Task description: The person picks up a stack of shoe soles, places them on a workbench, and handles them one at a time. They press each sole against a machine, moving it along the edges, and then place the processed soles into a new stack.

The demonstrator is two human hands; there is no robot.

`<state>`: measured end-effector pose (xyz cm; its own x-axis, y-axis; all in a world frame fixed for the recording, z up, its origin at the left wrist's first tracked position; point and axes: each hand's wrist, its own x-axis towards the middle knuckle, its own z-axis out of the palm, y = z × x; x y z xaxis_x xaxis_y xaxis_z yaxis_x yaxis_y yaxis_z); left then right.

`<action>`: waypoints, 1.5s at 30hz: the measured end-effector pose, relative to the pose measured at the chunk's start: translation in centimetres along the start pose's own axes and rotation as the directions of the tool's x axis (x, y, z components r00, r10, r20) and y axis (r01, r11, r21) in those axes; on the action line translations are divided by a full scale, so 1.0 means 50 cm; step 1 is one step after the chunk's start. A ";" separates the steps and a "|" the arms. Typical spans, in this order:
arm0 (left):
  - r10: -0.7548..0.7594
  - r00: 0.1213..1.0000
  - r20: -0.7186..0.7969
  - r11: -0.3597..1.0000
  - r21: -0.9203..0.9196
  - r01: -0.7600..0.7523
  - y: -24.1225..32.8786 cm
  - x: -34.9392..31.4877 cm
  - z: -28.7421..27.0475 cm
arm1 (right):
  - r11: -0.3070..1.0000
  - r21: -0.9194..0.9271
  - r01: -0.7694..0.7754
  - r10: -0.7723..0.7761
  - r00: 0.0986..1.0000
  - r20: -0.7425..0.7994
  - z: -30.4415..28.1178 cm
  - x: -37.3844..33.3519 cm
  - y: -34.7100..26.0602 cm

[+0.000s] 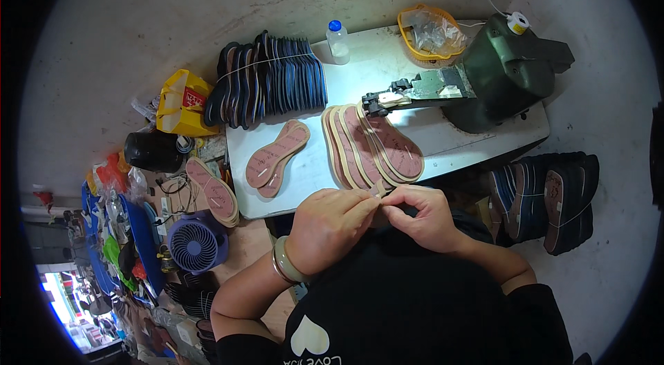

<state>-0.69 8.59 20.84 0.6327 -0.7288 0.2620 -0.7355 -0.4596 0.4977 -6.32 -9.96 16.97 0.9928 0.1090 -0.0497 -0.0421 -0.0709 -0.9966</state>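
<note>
My left hand (330, 222), with bangles on its wrist, meets my right hand (425, 218) close to my chest at the table's near edge. Both hands are closed, thumbs and fingertips pinched together. A small pale bit shows between the fingertips, too small to name. Just beyond them lies a fanned row of pinkish-brown insoles (356, 147) with pale edges, under the front end of a dark green machine (508, 64). To the left, a pair of similar insoles (278, 157) lies overlapped on the white table (311, 189).
A tied row of dark insoles (270, 81) stands at the back left, beside a bottle (337, 43) with a blue cap. An orange basket (404, 36) holds clear plastic. Left are a yellow box (181, 106) and a purple fan (197, 243); right, tied dark bundles (570, 202).
</note>
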 end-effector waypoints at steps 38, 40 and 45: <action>-0.210 0.897 -0.389 0.977 -0.125 0.174 0.019 -0.007 0.072 | 0.945 0.294 -0.139 0.162 0.985 -0.055 0.008 -0.004 0.003; -0.289 0.882 -0.372 0.948 -0.241 0.209 0.020 -0.008 0.076 | 0.914 0.348 -0.208 0.228 0.973 -0.018 0.005 -0.005 0.006; -0.445 0.848 -0.287 0.825 -0.499 0.264 0.019 -0.008 0.070 | 0.816 0.516 -0.260 0.303 0.953 0.001 -0.001 0.001 0.029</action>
<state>-2.51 6.68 18.30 0.9335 -0.2680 0.2384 -0.3194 -0.3185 0.8925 -6.31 -10.10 15.52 0.9334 0.0836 -0.3491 -0.3502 0.4256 -0.8344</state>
